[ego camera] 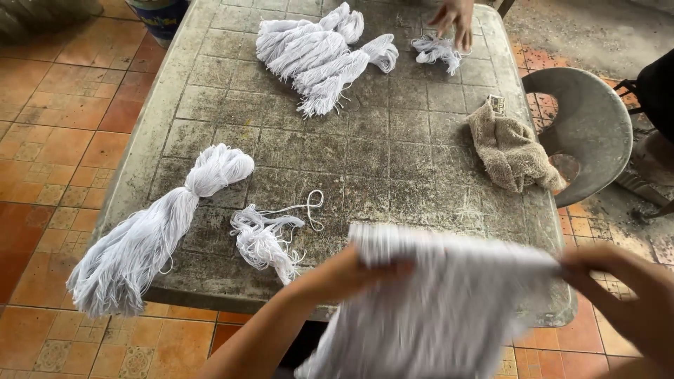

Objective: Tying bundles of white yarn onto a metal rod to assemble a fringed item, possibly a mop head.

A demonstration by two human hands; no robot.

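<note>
Two hands, left hand (351, 274) and right hand (618, 281), grip white yarn hank (449, 302) at 6 o'clock; probably light, limp, best held by its top edge.

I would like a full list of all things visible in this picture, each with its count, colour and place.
stone table: one, grey and stained, centre of the view
large yarn bundle: one, white, left edge of the table, hanging over it
small loose yarn bunch: one, white, near front of the table
heap of yarn bundles: several, white, far side of the table
small far yarn bunch: one, white, far right, under another person's hand
towel: one, beige, right side of the table
plastic chair: one, grey, right of the table
tiled floor: orange-brown, around the table
stretched yarn hank: one, white, blurred, between both hands
left hand: holds the hank's left end
right hand: holds its right end
</note>
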